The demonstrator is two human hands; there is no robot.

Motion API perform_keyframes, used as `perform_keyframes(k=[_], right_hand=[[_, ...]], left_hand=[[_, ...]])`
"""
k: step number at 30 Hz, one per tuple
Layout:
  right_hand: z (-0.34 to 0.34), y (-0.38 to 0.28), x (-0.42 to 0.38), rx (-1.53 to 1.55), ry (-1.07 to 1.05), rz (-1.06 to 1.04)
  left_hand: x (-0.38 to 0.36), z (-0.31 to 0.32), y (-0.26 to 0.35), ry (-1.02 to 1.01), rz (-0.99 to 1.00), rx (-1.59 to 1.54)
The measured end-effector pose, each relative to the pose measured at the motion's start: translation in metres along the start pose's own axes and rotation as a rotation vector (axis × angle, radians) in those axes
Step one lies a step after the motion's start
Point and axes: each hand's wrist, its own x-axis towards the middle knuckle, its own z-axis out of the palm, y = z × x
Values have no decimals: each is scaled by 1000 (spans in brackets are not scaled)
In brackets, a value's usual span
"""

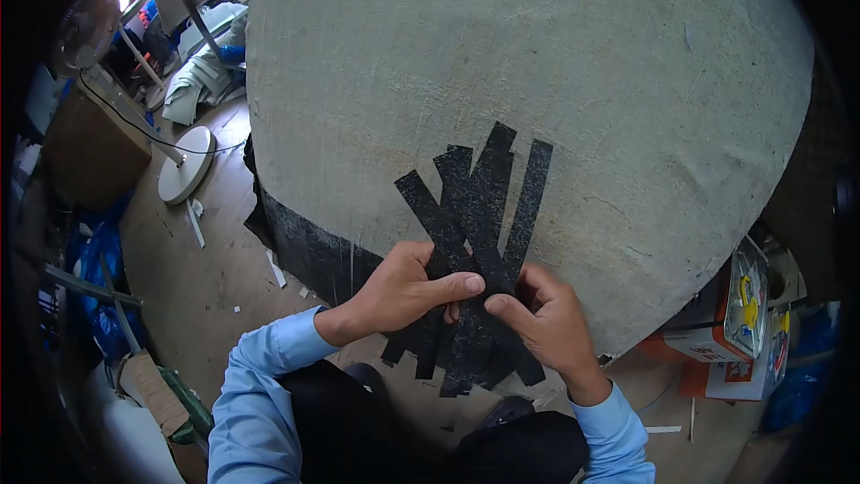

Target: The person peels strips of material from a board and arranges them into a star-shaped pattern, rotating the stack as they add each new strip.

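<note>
A loose bundle of flat black strips [488,197] fans out over the near edge of the large cloth-covered table [537,45]. The strips have a mottled, speckled surface, and their lower ends hang toward my lap. On the bundle's left side, my left hand [408,291] grips the strips at their middle, thumb laid across the top. My right hand [546,314] pinches them from the right, thumb near the left thumb and fingers curled behind. The strips hide most of the fingertips.
A white standing fan [186,166] with a trailing cord is on the floor at left. Orange-and-white tins [730,363] stand by the table's right edge. White scraps [276,269] lie on the floor, and blue plastic [106,287] is at far left.
</note>
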Motion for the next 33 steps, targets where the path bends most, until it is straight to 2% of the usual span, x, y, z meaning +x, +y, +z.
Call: perform_keyframes(k=[1, 2, 4, 5, 9, 11, 13, 15, 16, 17, 18, 19, 20, 21, 22, 23, 24, 25, 26, 27, 29, 30, 32, 33], right_hand=[[2, 1, 0, 207, -125, 33], [2, 0, -1, 206, -124, 41], [1, -3, 1, 345, -145, 258], [3, 0, 2, 344, -143, 259], [9, 15, 1, 374, -23, 9], [8, 17, -1, 363, 38, -74], [-1, 15, -2, 350, 173, -176], [-10, 4, -2, 365, 125, -178], [-14, -2, -2, 374, 87, -177], [-20, -6, -1, 333, -27, -139], [-20, -4, 0, 337, -22, -122], [-21, -2, 2, 282, -129, -115], [-21, -2, 6, 227, -241, -116], [-19, -6, 8, 234, -244, -107], [-14, -14, 9, 164, -281, -120], [-10, -19, 11, 91, -318, -137], [-5, -19, 14, 95, -317, -132], [0, -19, 17, -98, -266, -191], [3, -19, 19, -293, -211, -255], [5, -16, 20, -292, -209, -257], [7, -11, 20, -349, -54, -286], [5, -12, 19, -350, -51, -283], [-2, -16, 16, -555, -44, -375], [-1, -14, 15, -554, -37, -367]], left_hand=[[1, -1, -1, -11, -1, -4], [1, 0, -3, -23, -2, -10], [1, 0, -7, -12, 26, -81], [2, 0, -10, 0, 51, -147], [4, -3, -15, 11, 78, -166], [5, -4, -11, 78, 176, -340], [4, -9, -6, 80, 185, -267], [1, -12, -6, -50, 67, -349], [1, -13, -3, -48, 58, -346], [1, -12, 0, -88, -34, -329], [1, -9, -1, -131, -131, -318], [0, -8, -5, -133, -144, -328], [-1, -10, -9, -211, -101, -340], [-2, -11, -15, -286, -60, -351], [-1, -11, -31, -279, -72, -357], [6, -11, -48, -307, 96, -356], [10, -10, -63, -338, 266, -353], [9, -5, -51, -300, 216, -508], [9, -7, -55, -302, 216, -505], [10, -9, -63, -231, 143, -432], [5, -13, -49, -72, -28, -386], [4, -14, -49, -76, -29, -387], [3, -15, -51, -288, 30, -1157], [-2, -20, -53, -293, 21, -1159]])
